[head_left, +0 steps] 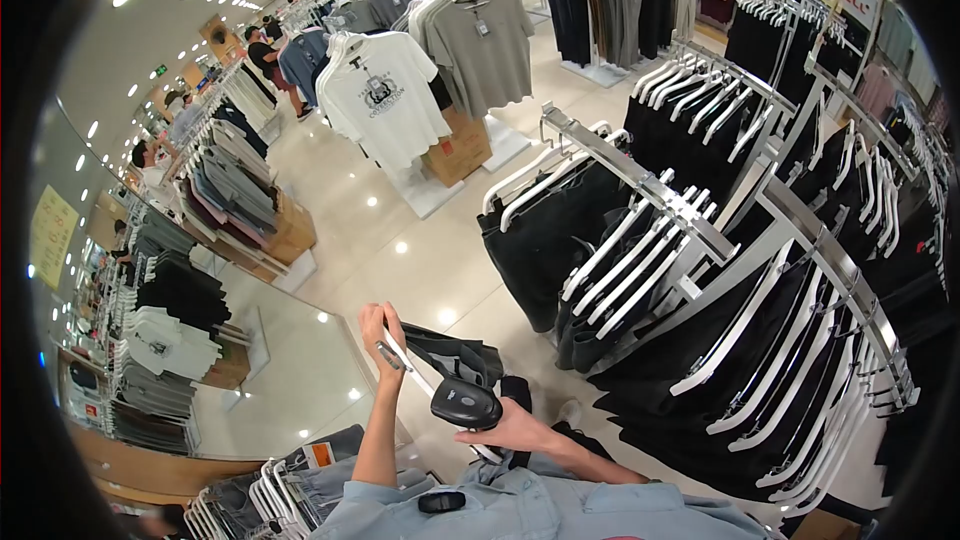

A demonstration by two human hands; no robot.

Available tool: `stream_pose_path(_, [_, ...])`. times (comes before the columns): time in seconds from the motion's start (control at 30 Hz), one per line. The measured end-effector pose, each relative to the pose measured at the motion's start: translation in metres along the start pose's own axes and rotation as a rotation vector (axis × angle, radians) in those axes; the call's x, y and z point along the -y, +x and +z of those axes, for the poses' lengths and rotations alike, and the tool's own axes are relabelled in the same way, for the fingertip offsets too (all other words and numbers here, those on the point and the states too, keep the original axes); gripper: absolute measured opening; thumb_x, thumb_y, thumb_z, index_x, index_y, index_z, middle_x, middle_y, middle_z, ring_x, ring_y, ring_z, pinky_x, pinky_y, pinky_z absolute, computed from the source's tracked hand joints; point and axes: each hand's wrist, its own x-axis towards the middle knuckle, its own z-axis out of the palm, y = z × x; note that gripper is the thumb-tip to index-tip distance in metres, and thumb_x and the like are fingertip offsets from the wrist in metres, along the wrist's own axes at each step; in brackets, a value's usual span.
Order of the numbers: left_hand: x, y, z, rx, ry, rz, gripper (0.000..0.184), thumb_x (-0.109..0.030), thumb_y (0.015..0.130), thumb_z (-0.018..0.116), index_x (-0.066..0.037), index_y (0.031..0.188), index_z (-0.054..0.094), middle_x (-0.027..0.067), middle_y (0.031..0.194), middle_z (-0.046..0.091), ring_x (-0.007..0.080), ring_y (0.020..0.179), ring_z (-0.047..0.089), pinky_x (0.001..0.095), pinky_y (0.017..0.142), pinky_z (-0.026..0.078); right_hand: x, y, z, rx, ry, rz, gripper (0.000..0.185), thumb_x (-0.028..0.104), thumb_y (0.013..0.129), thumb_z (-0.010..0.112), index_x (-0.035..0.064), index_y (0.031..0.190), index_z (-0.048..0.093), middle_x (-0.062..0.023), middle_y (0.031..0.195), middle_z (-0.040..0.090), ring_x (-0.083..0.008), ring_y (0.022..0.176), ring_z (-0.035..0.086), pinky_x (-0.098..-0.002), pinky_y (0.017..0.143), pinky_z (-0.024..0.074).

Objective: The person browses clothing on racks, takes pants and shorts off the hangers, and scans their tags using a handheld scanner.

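My left hand (380,332) is closed around the upper end of a white hanger (422,370), near its metal hook. A dark garment (455,355) hangs beside the hanger, just ahead of my hands. My right hand (515,428) is at the lower right, partly covered by a black rounded device (466,404) that lies over the hanger. Its fingers reach under the device and the hanger's lower end; their exact hold is partly hidden.
Metal racks (640,178) with black garments on white hangers stand close on the right. A mirror (270,350) is at the left. Folded or hung grey garments (320,485) are near my left elbow. Ahead are shirt racks, a cardboard box (458,148) and several people farther back.
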Motion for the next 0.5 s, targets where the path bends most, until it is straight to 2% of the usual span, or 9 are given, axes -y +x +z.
stream_pose_path(0.1, [-0.005,0.002,-0.009,0.042,0.012,0.047,0.023,-0.008,0.092,0.059,0.004,0.073,0.057,0.0166,0.077,0.056,0.0335,0.088,0.056,0.04,0.078,0.044,0.0,0.0,-0.008,0.012,0.045,-0.032,0.032,0.022,0.083,0.079,-0.0016,0.099,0.065,0.0007,0.082,0.061,-0.0068,0.077,0.051,-0.0263,0.07,0.0456])
stream_pose_path(0.2, [-0.003,0.003,-0.018,0.065,-0.025,-0.049,0.017,-0.015,0.09,0.067,0.001,0.086,0.063,0.015,0.095,0.058,0.0315,0.093,0.057,0.0388,0.081,0.045,0.003,-0.002,-0.018,0.029,0.082,-0.03,0.029,0.018,0.083,0.078,-0.0007,0.099,0.064,0.002,0.081,0.061,-0.006,0.076,0.051,-0.0256,0.069,0.0454])
stream_pose_path(0.37, [0.025,0.011,-0.036,-0.014,-0.114,-0.032,0.014,-0.015,0.091,0.066,-0.001,0.094,0.065,0.0118,0.091,0.061,0.0237,0.085,0.059,0.0334,0.076,0.046,0.016,-0.011,-0.031,-0.009,0.157,-0.074,0.028,0.013,0.081,0.079,0.0014,0.101,0.063,0.0025,0.08,0.06,-0.0056,0.075,0.053,-0.0254,0.069,0.0469])
stream_pose_path(0.43, [0.024,0.016,-0.058,0.498,-0.264,-0.358,0.02,-0.018,0.091,0.066,0.0,0.099,0.066,0.0121,0.092,0.068,0.0205,0.085,0.064,0.0325,0.077,0.051,0.019,-0.013,-0.036,0.011,0.147,-0.057,0.031,0.012,0.08,0.079,0.0015,0.103,0.063,0.0029,0.081,0.061,-0.0056,0.076,0.055,-0.0254,0.071,0.0483])
stream_pose_path(0.47, [0.028,0.016,-0.065,0.609,-0.277,-0.302,0.023,-0.019,0.092,0.066,0.0,0.105,0.066,0.0117,0.089,0.071,0.0174,0.082,0.067,0.0311,0.074,0.052,0.022,-0.016,-0.037,0.009,0.157,-0.049,0.032,0.011,0.079,0.08,0.0013,0.104,0.062,0.0027,0.083,0.062,-0.0056,0.077,0.056,-0.0249,0.071,0.0486])
stream_pose_path(0.5, [0.027,0.018,-0.071,0.602,-0.273,-0.306,0.023,-0.019,0.092,0.066,0.0,0.105,0.066,0.0117,0.089,0.071,0.0174,0.082,0.067,0.0311,0.074,0.052,0.023,-0.018,-0.04,0.009,0.166,-0.04,0.033,0.011,0.079,0.08,0.001,0.105,0.062,0.0026,0.084,0.063,-0.0055,0.077,0.056,-0.0244,0.072,0.0489])
